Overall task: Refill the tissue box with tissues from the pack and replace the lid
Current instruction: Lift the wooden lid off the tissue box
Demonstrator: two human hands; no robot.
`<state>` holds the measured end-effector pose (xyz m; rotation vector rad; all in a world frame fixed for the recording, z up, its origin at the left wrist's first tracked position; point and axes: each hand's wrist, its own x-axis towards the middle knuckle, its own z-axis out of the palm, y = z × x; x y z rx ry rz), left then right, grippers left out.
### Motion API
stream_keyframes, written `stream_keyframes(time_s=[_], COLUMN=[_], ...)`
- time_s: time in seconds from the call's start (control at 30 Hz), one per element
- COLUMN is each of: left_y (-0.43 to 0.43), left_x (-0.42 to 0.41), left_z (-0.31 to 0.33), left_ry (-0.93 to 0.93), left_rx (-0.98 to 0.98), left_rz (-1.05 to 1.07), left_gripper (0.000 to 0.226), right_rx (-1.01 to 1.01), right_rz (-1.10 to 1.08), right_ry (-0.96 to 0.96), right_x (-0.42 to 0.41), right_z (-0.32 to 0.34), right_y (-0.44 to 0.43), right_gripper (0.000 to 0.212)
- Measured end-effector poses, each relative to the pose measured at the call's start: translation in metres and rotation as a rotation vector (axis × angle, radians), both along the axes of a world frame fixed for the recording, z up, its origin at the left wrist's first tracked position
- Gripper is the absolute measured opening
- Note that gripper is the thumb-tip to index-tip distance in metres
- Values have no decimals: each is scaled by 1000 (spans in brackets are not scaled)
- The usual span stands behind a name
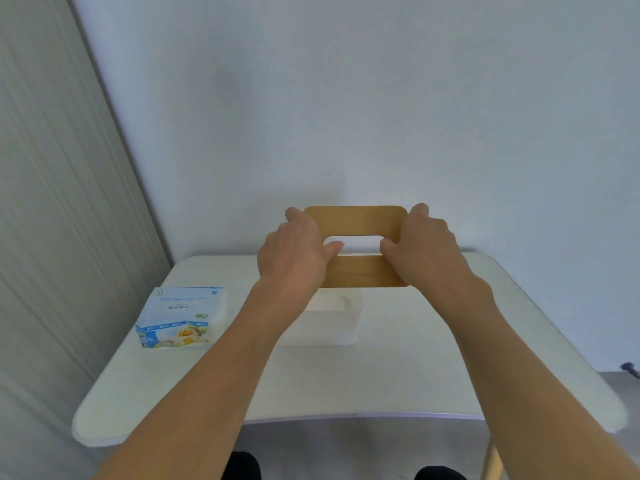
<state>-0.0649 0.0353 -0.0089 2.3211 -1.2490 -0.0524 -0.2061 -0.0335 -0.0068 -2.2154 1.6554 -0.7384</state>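
A wooden lid [356, 220] with a rounded slot in its middle is held up in the air above the white tissue box [332, 320]. My left hand [294, 251] grips the lid's left end and my right hand [422, 247] grips its right end, with a thumb of each at the slot. The box stands on the white table [346, 382] below the lid; its inside is hard to make out. A blue and white tissue pack [181, 317] lies flat on the table to the left of the box.
The table has rounded corners and stands against a pale wall. A grey curtain or panel [52, 202] runs down the left side. A small dark object [628, 368] lies on the floor at the far right.
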Motion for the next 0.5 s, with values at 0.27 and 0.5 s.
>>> stream_keyframes(time_s=[0.27, 0.5], left_y=[-8, -14], left_x=[-35, -59], left_z=[1, -10], left_ry=[147, 224], left_rx=[16, 37], left_rz=[-187, -309], left_gripper=[94, 105], right_rx=[129, 190], right_rz=[73, 129], right_ry=[-27, 50], right_x=[-48, -83], right_z=[7, -7], right_y=[-8, -22], right_gripper=[63, 95])
